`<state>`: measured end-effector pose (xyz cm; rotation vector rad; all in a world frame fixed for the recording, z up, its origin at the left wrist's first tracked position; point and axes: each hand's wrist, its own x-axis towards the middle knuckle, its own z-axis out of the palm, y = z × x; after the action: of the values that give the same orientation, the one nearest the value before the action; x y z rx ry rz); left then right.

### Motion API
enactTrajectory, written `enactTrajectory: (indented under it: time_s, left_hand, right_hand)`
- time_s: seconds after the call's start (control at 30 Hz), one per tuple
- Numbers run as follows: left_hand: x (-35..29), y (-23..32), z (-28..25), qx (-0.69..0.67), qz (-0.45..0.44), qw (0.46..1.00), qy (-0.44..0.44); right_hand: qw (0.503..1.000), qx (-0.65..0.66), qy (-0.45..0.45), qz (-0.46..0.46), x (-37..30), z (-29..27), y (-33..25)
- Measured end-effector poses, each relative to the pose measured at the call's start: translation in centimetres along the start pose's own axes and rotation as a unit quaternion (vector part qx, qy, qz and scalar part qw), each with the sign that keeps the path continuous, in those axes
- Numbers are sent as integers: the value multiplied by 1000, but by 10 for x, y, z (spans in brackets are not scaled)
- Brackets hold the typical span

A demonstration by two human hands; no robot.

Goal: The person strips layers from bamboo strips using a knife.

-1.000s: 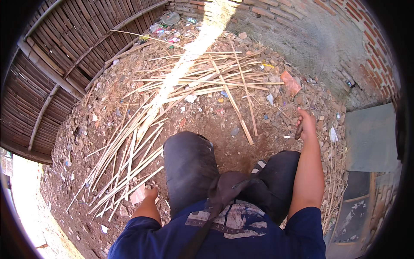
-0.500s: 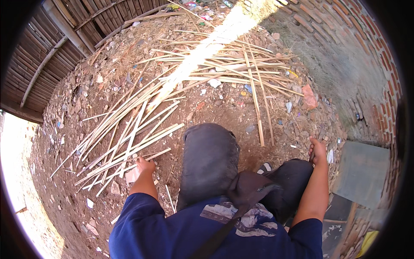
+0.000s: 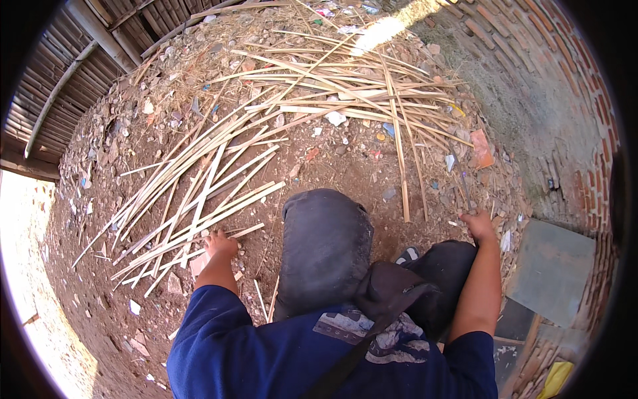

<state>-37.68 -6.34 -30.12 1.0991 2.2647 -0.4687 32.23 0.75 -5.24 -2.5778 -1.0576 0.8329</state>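
Left hand (image 3: 221, 246) at pale, slender wooden strips (image 3: 256, 197), grip unclear from here; right hand (image 3: 480, 226) clenched round dark, slim, blade-like tool (image 3: 466, 191).

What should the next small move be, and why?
I'd probably close the left hand on the pale wooden strip beside its fingers. That hand is down among the strips' near ends, though whether it already grips one is unclear. The right hand appears to hold a thin dark tool off to the right, so the left seems better placed.
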Motion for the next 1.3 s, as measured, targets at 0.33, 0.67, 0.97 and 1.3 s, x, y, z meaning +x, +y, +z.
enactTrajectory:
  time_s: [0.33,0.67,0.97,1.3]
  left_hand:
    - [13,-46,22,93,13,993,76]
    - [13,-25,17,123,29,992,-3]
    - [1,-17,14,111,95,986,81]
    - [-33,44,-77,-171,408,831,338]
  right_hand:
    - [998,-52,-22,-27,1,-7,7]
    - [995,-87,-2,-37,-19,-15,1]
    - [991,-122,-34,-47,-22,-13,-16]
    - [984,-68,-23,-161,-47,-21,-26]
